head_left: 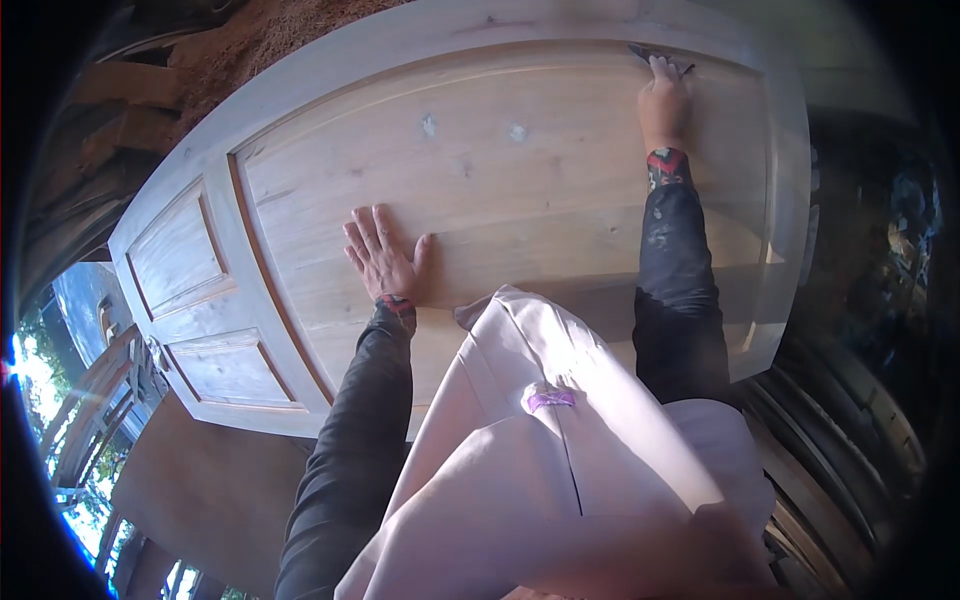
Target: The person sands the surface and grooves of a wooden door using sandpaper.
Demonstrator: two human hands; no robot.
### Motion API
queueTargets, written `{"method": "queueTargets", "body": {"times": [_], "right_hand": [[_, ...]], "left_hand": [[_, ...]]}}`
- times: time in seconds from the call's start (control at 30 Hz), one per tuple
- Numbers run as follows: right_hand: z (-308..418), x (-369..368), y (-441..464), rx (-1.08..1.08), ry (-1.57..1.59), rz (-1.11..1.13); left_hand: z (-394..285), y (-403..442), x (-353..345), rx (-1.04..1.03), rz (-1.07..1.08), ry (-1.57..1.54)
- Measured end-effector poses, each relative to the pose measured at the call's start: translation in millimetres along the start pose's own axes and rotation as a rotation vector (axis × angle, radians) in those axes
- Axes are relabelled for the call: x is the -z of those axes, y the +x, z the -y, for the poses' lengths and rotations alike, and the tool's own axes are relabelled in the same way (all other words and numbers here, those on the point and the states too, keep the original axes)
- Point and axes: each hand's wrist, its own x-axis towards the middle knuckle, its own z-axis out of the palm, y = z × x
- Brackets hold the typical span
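Note:
A pale wooden door (560,215) lies in front of me, with one large recessed panel and two smaller panels at its left end. My left hand (385,262) rests flat on the large panel, fingers spread, holding nothing. At the panel's far right corner, my right hand (664,105) grips a dark, thin piece of sandpaper (640,53) against the moulding along the far edge. Fingers hide most of that sheet. Two whitish patches, one of them a filler spot (517,131), show on the panel between my hands.
A brown board (205,490) is below the door's left end. Curved wooden pieces (850,420) are stacked at the right, and reddish-brown sawdust or soil (235,50) lies beyond the far edge. My loose pale shirt (560,450) hangs over the near edge.

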Motion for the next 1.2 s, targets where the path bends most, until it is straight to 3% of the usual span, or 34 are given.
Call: {"method": "queueTargets", "body": {"times": [0.1, 0.2, 0.27, 0.37, 0.47, 0.57, 0.67, 0.7, 0.8, 0.9, 1.0, 1.03, 1.13, 1.2], "right_hand": [[95, 6, 6, -0.149, 0.100, 0.204], [186, -3, -11, 0.166, 0.195, 0.125], [167, 10, -8, 0.223, 0.359, 0.196], [114, 22, 4, 0.162, 0.066, 0.169], [95, 6, 10, -0.049, -0.075, 0.242], [163, -3, -2, 0.176, 0.066, 0.109], [124, 16, 3, 0.231, 0.159, 0.081], [95, 13, 5, 0.177, 0.017, 0.088], [59, -19, 2, -0.007, -0.249, 0.265], [161, 20, 14, 0.127, -0.223, 0.518], [110, 34, 14, 0.181, -0.220, 0.601], [46, -20, -8, 0.318, -0.288, 0.141], [87, 18, 18, -0.054, -0.312, 0.433], [146, 15, 14, 0.036, -0.229, 0.434]], "left_hand": [[3, -7, -1, -0.013, 0.001, -0.001], [2, -3, 1, -0.009, 0.005, 0.003], [1, -5, 2, -0.005, 0.025, -0.005], [1, -3, 3, 0.001, 0.023, -0.011], [4, -9, -1, -0.003, 0.023, 0.000], [1, -2, 0, -0.010, 0.004, -0.005], [3, -3, -3, -0.012, 0.011, -0.007], [3, -3, -2, -0.010, 0.015, -0.008], [5, -6, 1, 0.008, 0.033, -0.022], [-2, -1, 1, -0.001, 0.018, -0.035], [2, -3, -1, -0.010, 0.007, -0.016], [3, -4, -2, -0.010, 0.004, -0.007], [2, -5, 1, -0.015, 0.006, -0.021], [3, -4, 1, -0.008, 0.011, -0.015]]}}
